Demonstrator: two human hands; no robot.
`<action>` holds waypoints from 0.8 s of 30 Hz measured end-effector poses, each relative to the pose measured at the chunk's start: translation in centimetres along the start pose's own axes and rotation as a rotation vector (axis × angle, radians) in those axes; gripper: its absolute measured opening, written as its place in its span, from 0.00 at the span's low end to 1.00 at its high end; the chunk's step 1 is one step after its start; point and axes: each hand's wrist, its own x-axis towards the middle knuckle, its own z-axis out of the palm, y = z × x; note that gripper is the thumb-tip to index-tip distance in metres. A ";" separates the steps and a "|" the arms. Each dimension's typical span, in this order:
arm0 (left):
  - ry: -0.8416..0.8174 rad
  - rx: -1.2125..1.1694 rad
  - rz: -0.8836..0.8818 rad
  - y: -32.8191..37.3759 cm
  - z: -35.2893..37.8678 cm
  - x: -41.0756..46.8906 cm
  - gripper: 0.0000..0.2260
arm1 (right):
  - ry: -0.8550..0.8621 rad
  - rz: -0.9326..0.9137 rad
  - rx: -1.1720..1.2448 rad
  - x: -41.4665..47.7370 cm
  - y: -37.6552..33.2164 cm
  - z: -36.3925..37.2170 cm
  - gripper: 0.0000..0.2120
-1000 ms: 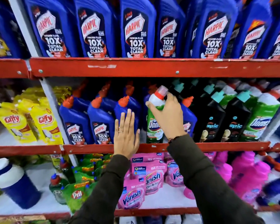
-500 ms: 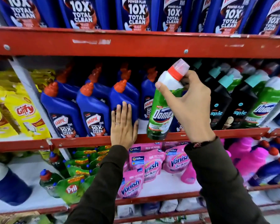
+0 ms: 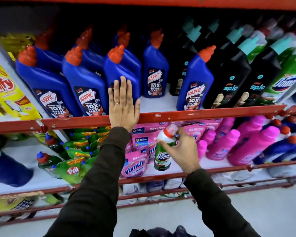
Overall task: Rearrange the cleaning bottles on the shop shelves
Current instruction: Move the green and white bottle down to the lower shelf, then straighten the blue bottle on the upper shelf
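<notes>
Right hand (image 3: pixel 181 151) around upright Domex bottle (image 3: pixel 163 158)

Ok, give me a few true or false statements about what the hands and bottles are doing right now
1. The right hand holds a green bottle. True.
2. The left hand grips a blue bottle by its cap. False: it lies flat and open against a blue bottle.
3. The green bottle stands on the middle shelf. False: it is held in front of the pink pouches below.
4. A gap shows on the middle shelf. True.
</notes>
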 end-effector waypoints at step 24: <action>0.017 0.004 -0.014 -0.1 -0.1 -0.3 0.36 | 0.339 -0.271 0.155 1.4 -0.2 -3.5 0.32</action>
